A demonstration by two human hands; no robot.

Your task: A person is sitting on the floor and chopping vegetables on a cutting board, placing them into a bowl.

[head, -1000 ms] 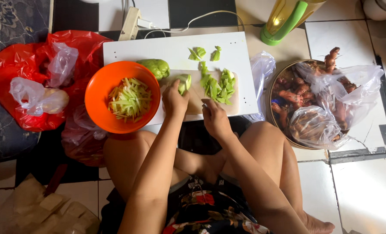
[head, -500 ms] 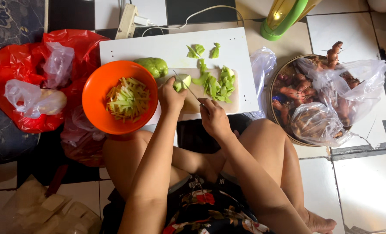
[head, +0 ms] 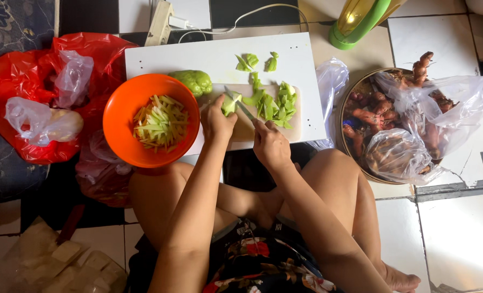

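Head view, left to right: red plastic bags [head: 14, 87] heaped at the far left; orange bowl [head: 151, 120] of pale green strips beside them. Left hand [head: 218, 120] curled, fingertips pinching a green vegetable piece [head: 230, 103] on the wooden cutting board [head: 247, 130]. Right hand [head: 270, 145] closed around what looked like a knife [head: 240, 104], blade touching that piece. Cut green slices [head: 274, 103] just right; round tray [head: 361, 163] of bagged roots beyond.

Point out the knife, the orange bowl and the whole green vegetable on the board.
knife [head: 241, 107]: head view, middle of the blade.
orange bowl [head: 123, 106]: head view, bare inner wall on the left.
whole green vegetable [head: 195, 81]: head view, middle of its bumpy skin.
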